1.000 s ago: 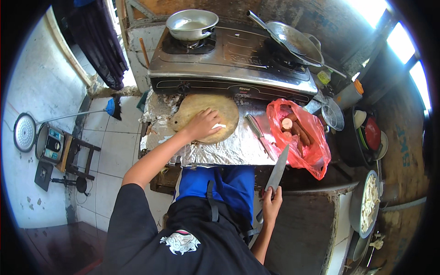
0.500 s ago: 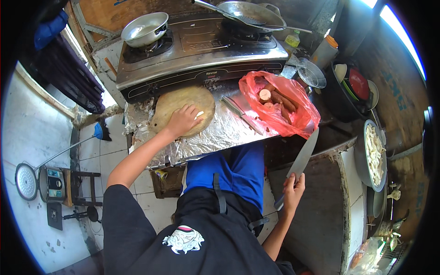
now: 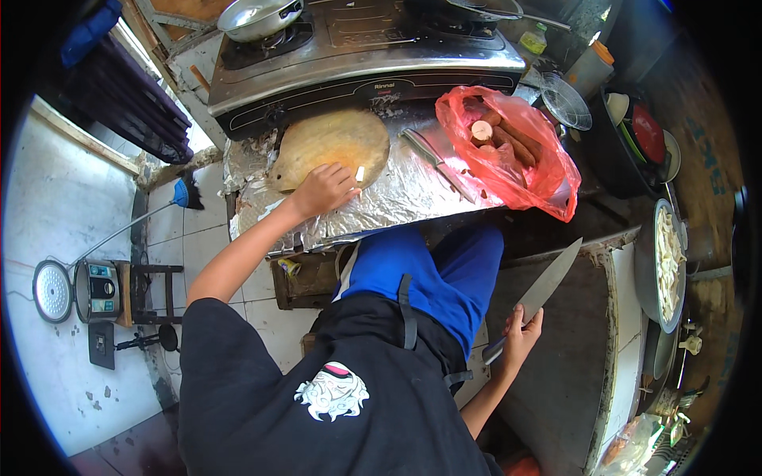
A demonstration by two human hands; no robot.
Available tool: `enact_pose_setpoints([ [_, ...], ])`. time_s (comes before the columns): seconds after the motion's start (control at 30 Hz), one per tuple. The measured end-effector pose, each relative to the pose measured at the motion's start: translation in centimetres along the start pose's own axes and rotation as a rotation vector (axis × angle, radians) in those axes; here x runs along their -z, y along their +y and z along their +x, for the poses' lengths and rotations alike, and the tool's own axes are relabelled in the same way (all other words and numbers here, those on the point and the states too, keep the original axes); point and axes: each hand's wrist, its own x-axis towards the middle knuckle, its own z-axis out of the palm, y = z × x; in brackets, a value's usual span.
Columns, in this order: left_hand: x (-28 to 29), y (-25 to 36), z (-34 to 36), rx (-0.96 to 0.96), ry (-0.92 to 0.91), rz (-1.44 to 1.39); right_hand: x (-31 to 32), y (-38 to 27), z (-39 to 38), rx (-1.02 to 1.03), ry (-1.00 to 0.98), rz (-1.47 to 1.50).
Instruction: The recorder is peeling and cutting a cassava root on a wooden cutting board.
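Observation:
My left hand (image 3: 325, 190) rests over the near edge of a round wooden cutting board (image 3: 337, 135), its fingers curled together. A small white piece (image 3: 359, 173), perhaps peeled root, sticks out at the fingertips. In my right hand (image 3: 522, 333) is a large kitchen knife (image 3: 553, 275), held by its handle low to the right of my legs, blade slanting up and away. A second, smaller knife (image 3: 436, 163) lies on the foil right of the board. Beyond it sits a red plastic bag (image 3: 552, 186) holding several brown roots (image 3: 516, 147), one with a pale cut end.
Foil (image 3: 405, 198) covers the worktop. Behind the board stands a two-burner gas stove (image 3: 365, 59) with a metal pan (image 3: 258, 20). At the right, a bowl of pale cut strips (image 3: 669, 262) stands near a black tub of dishes (image 3: 615, 163). A wooden stool (image 3: 298, 287) is under the worktop.
My left hand has slid toward the board's near edge, the white piece moving with it. My right hand still holds the large knife. The whole view has shifted, with the stove now higher.

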Motion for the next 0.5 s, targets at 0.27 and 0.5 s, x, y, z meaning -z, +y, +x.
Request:
enact_pose_setpoints([
  [0.27,0.1,-1.6,1.1,0.771,0.200,-0.453,0.5,-0.2,-0.6,0.040,-0.021,-0.052],
  [0.5,-2.7,-1.0,9.2,1.248,0.966,-1.561,4.8,0.2,-2.8,-0.038,0.208,-0.082],
])
